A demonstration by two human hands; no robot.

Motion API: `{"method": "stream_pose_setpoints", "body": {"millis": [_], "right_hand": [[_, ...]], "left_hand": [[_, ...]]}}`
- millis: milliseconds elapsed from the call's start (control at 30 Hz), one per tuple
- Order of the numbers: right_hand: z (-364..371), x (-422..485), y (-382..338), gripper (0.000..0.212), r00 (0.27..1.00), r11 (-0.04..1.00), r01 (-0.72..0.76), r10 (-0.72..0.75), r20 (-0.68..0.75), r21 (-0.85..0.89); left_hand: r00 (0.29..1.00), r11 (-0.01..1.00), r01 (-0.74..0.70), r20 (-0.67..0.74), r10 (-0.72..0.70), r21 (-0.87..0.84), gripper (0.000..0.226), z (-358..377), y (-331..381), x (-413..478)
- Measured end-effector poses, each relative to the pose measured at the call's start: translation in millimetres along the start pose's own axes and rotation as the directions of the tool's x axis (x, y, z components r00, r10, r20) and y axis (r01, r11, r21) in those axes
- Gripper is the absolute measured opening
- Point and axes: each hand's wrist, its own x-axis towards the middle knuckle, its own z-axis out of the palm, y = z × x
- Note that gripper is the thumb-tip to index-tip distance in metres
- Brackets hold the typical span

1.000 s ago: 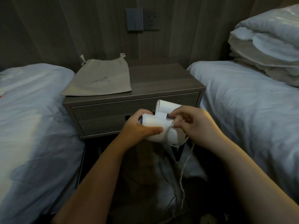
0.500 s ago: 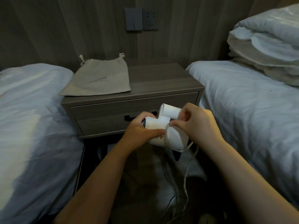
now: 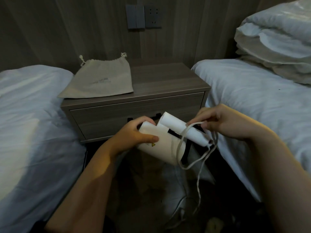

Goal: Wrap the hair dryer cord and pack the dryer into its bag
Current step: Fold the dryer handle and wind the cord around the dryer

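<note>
While the left hand (image 3: 134, 135) grips the barrel of the white plastic folding hair dryer (image 3: 165, 146), its thumb lies across the near face just beside a small yellow warning triangle and its fingers curl over the far end. The dryer is held in the air in front of the drawer of the grey-brown wooden nightstand (image 3: 165, 79), with its handle folded alongside the barrel and pointing to the right.

The right hand (image 3: 224, 122) is at the handle's end, thumb and forefinger closed in a pinch on the thin white power cord (image 3: 183, 134). The other fingers are loosely curled behind. From that pinch the cord crosses over the handle, runs down the front of the barrel and swings in a slack loop underneath. It then rises toward the handle's tip (the exact joint there is hard to make out), and a loose length trails down to the dark floor.

On the left part of the nightstand top, well apart from the hands, lies the flat beige cloth drawstring bag (image 3: 101, 81), its gathered mouth toward the wall and one corner overhanging the edge.

A white-sheeted bed (image 3: 30, 106) stands on the left and another (image 3: 252, 101) on the right, the latter carrying a folded white duvet (image 3: 277, 47). A grey wall switch (image 3: 135, 16) and socket (image 3: 153, 16) sit above the nightstand.
</note>
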Motion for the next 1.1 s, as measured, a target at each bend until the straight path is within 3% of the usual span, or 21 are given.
{"method": "stream_pose_setpoints", "body": {"millis": [200,400,433,500,567,633,700,800,967,1100], "right_hand": [[8.8,7.3,3.6,0.012,0.992,0.949,-0.091,0.113,-0.055,0.302],[20.8,19.4,21.6,0.018,0.966,0.834,-0.137,0.233,-0.116,0.534],[26.1,22.2,26.1,0.017,0.953,0.782,-0.157,0.281,-0.115,0.604],[40.8,30.0,37.8,0.022,0.933,0.539,-0.151,0.354,-0.06,0.829],[56.0,35.1,39.9,0.011,0.915,0.379,-0.176,0.403,0.01,0.909],[62.8,37.1,39.2,0.01,0.925,0.379,-0.151,0.379,-0.004,0.913],[66.8,39.0,37.8,0.032,0.953,0.341,-0.128,0.301,0.02,0.931],[71.7,41.5,40.3,0.011,0.956,0.334,-0.109,0.292,0.007,0.936],[78.1,39.4,28.2,0.023,0.957,0.446,-0.153,0.288,0.02,0.882],[82.0,39.7,24.2,0.025,0.958,0.615,-0.21,0.285,0.034,0.76]], "left_hand": [[0.989,0.994,0.042,0.145,-0.027,-0.1,0.047,10.5,-2.6,0.6],[0.976,0.927,0.093,0.217,-0.013,-0.363,0.054,25.1,-10.4,5.2],[0.979,0.896,0.108,0.205,-0.019,-0.431,0.06,27.8,-10.8,6.0],[0.988,0.812,0.121,0.148,-0.043,-0.571,0.075,33.0,-12.2,7.1],[0.994,0.735,0.112,0.071,-0.087,-0.668,0.059,36.5,-10.5,7.8],[0.991,0.669,0.086,-0.008,-0.136,-0.738,0.033,35.9,-7.2,8.4],[0.985,0.648,0.037,-0.083,-0.154,-0.761,0.023,32.3,-7.3,10.4],[0.968,0.66,-0.029,-0.185,-0.168,-0.751,0.018,28.1,-6.0,12.7],[0.945,0.677,-0.095,-0.281,-0.171,-0.73,0.014,31.4,-1.9,14.3],[0.905,0.698,-0.138,-0.376,-0.2,-0.703,0.031,31.5,-1.9,13.9]]}}
